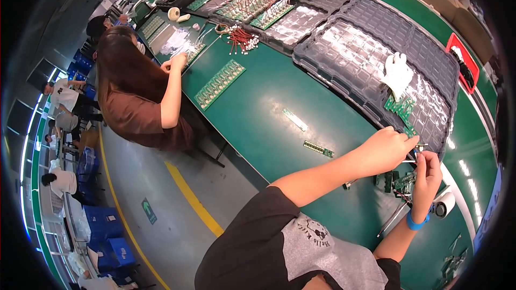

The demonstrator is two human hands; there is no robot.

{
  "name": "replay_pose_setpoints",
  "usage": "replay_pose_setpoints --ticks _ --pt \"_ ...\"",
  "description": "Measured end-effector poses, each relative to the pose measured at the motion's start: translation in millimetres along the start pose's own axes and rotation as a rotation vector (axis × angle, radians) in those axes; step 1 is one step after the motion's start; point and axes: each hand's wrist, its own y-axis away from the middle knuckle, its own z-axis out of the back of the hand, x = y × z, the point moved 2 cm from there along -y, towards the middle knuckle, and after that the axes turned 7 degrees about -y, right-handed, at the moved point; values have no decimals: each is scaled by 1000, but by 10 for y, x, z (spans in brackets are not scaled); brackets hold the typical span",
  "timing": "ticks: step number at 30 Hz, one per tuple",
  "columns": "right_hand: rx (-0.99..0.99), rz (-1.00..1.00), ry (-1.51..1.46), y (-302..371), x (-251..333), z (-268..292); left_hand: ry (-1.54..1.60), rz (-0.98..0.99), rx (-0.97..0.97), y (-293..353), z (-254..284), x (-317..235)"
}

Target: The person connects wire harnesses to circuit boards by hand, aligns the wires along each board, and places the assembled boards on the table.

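My left hand (396, 149) reaches over the front edge of the black tray, its fingers closed in a pinch. Close beside it, my right hand (428, 176) is raised with thumb and fingers pressed together; a blue band (417, 221) circles that wrist. Between the fingertips of both hands shows a small greenish part (422, 146), too small to name and partly hidden. Just below my hands lie several small dark-green circuit boards (395, 181) in a loose group. Green boards (400, 108) rest in the black tray (344, 78) beyond my left hand, beside a white glove (398, 75).
On the green table (258, 123) lie a long circuit-board panel (220, 84) and two narrow strips, one pale (295, 120), one dark (318, 149). Wired boards (247, 5) fill the far trays. A co-worker (137, 88) sits at left. A red bin (463, 63) stands far right.
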Motion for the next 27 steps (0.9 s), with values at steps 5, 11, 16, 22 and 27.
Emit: replay_pose_setpoints --ticks 5,11,16,22,27 --pt "-19 95 30 8 19 -39 105 -7 21 1 -37 -23" --pt "-7 82 50 37 29 -41 169 27 36 -6 -68 -28" --pt "-77 62 -68 55 -36 -66 234 23 0 -7 -91 -14" --pt "-45 8 -36 56 57 -54 267 67 87 -32 -55 6" --pt "18 183 -5 -22 168 88 285 61 12 -32 51 30"
